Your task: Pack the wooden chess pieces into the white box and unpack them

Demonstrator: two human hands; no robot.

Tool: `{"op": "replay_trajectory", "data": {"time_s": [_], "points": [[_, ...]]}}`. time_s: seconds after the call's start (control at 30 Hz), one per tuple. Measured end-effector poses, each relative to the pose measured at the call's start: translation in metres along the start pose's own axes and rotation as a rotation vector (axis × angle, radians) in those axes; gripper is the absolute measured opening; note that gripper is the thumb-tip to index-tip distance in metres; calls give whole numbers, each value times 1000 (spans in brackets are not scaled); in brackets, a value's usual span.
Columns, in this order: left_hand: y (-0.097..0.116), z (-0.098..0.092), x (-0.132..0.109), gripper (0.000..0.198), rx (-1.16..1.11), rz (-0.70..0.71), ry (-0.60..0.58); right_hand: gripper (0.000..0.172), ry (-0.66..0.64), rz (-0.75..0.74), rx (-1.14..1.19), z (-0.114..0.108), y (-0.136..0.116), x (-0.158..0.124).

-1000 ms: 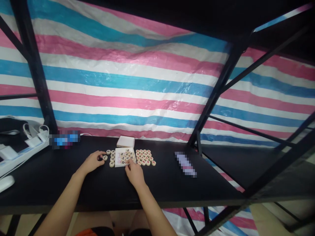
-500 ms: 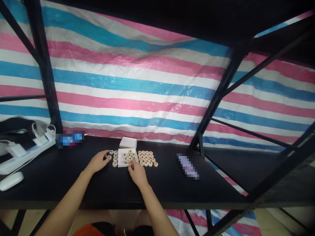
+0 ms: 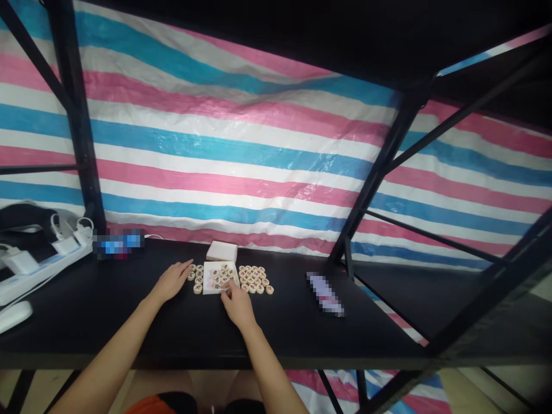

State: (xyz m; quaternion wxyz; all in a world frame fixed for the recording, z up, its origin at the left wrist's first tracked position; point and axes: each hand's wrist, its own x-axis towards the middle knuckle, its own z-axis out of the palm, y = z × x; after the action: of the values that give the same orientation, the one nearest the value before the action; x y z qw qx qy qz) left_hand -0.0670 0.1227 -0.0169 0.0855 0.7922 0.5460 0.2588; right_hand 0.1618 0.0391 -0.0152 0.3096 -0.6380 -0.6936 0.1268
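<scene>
A small white tray (image 3: 208, 284) lies on the black table (image 3: 172, 328) with several round wooden chess pieces (image 3: 223, 275) in it. More round pieces (image 3: 255, 279) lie in rows to its right, and a few pieces (image 3: 197, 278) to its left. My left hand (image 3: 172, 279) rests on the table just left of those pieces, fingers stretched toward them. My right hand (image 3: 236, 302) is at the tray's near right corner, fingers curled in a pinch at a piece there. A white lid or box (image 3: 221, 250) sits behind the tray.
A white power strip with chargers (image 3: 32, 265) and a white mouse-like object (image 3: 14, 315) lie at the far left. A blurred flat object (image 3: 324, 293) lies to the right. Black frame posts (image 3: 371, 172) rise from the table before a striped tarp.
My left hand's fingers have flattened out beside the left pieces. My right hand has stayed at the tray's near corner. The view has shifted slightly.
</scene>
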Motion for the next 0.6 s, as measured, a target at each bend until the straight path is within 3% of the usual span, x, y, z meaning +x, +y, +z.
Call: {"op": "replay_trajectory", "data": {"time_s": [0.6], "points": [[-5,3,4,43,33,28,-13,13,-13,10,16,-1,0,0]]}}
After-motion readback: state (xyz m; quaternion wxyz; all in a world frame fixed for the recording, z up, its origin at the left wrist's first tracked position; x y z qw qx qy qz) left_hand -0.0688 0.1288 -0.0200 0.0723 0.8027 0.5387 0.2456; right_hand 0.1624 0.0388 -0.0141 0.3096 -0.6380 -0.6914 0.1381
